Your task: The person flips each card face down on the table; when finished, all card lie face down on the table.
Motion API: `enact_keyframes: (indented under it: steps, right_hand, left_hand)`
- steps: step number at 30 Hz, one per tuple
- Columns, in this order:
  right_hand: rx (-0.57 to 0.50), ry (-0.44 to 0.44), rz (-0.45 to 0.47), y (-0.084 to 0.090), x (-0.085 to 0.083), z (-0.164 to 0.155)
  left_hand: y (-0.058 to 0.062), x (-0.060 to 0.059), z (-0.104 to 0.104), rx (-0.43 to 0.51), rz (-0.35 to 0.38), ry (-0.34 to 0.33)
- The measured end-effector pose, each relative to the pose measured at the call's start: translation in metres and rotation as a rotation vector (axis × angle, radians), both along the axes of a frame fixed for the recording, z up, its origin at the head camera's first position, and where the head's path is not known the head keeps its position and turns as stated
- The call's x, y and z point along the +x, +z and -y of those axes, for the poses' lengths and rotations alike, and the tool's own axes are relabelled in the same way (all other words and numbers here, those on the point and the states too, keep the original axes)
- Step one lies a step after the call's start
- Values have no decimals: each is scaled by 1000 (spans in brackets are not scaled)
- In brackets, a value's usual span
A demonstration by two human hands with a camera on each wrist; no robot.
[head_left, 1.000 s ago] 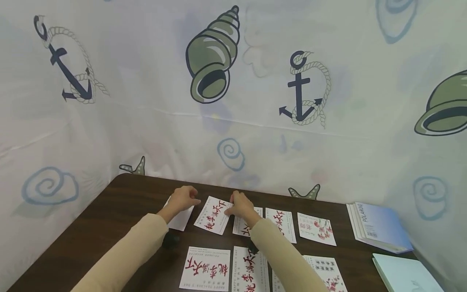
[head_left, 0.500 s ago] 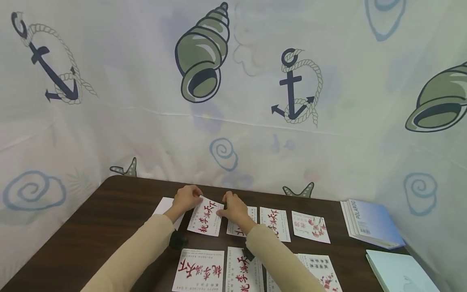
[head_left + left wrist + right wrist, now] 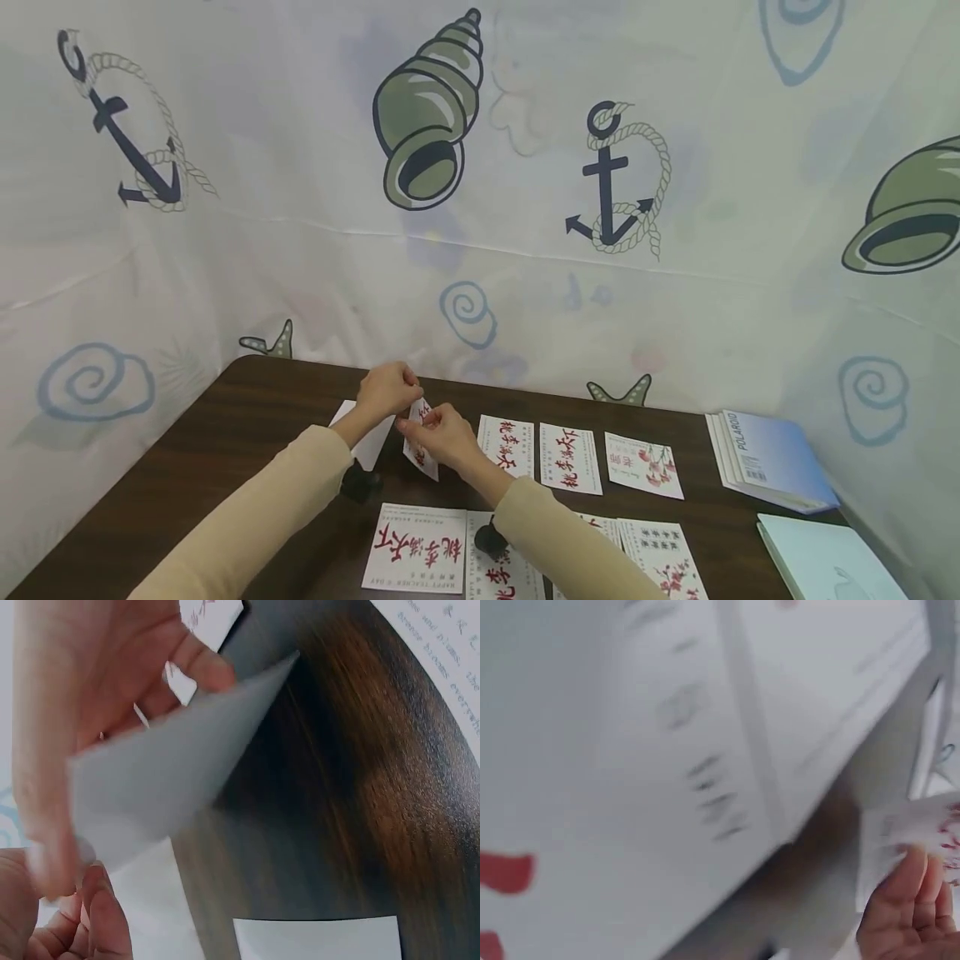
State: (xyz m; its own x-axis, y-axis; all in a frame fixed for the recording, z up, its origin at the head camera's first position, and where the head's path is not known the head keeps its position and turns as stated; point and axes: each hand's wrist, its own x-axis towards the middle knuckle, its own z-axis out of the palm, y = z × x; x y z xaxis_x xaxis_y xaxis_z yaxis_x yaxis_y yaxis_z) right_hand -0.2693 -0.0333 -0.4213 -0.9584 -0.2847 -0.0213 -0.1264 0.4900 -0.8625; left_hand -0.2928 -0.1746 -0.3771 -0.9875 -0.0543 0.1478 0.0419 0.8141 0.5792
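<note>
While the card [image 3: 420, 437] stands lifted on edge above the table [image 3: 225, 433], I have my left hand [image 3: 386, 390] pinching its top and my right hand [image 3: 442, 433] gripping its side. Judging by layout, several cards [image 3: 570, 458] already lie in rows; this one remains unplaced.

The table [image 3: 225, 433] at the lower left of the frame looks like dark wood veneer, its grain streaked and faintly shiny. The card [image 3: 420, 437] at centre is thin, smooth paper, white and matt, as are the printed cards [image 3: 570, 458] to its right. The backdrop [image 3: 300, 208] above is creased printed cloth. The sleeves [image 3: 255, 517] at the bottom look soft and knitted.
</note>
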Motion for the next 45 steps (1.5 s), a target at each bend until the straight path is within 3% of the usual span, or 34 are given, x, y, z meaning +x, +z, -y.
enact_keyframes:
  steps: [2, 4, 7, 10, 13, 17, 20, 24, 33, 41, 45]
  right_hand:
    - [-95, 7, 56, 6, 2, -1]
    - [-189, 6, 79, 12, 3, -5]
    - [-265, -29, 16, 20, 4, -12]
    - [-303, -86, -71, 22, 4, -21]
    - [-350, -137, -86, 18, 4, -29]
    - [-350, -178, -73, 10, 4, -31]
    - [-297, -200, -77, 3, 4, -28]
    - [-173, -211, -77, -4, 5, -26]
    - [71, -168, -48, -13, 7, -19]
    - [300, -121, -130, -13, 5, -18]
    - [308, -76, -154, -10, 2, -23]
  left_hand:
    - [1, 1, -2, 58, 0, -25]
    - [0, 3, -3, 185, 50, -64]
    - [-8, 7, -3, 384, 187, -103]
    - [-17, 12, -1, 460, 316, -113]
    - [-25, 17, -1, 429, 320, -78]
    - [-31, 20, 0, 327, 196, -5]
    - [-31, 23, 3, 186, 112, 15]
    - [-33, 28, 5, 36, 66, 1]
    - [-44, 37, 4, -100, 67, -28]
    - [-41, 40, -3, -247, 108, -53]
    - [-40, 38, -5, -285, 118, -59]
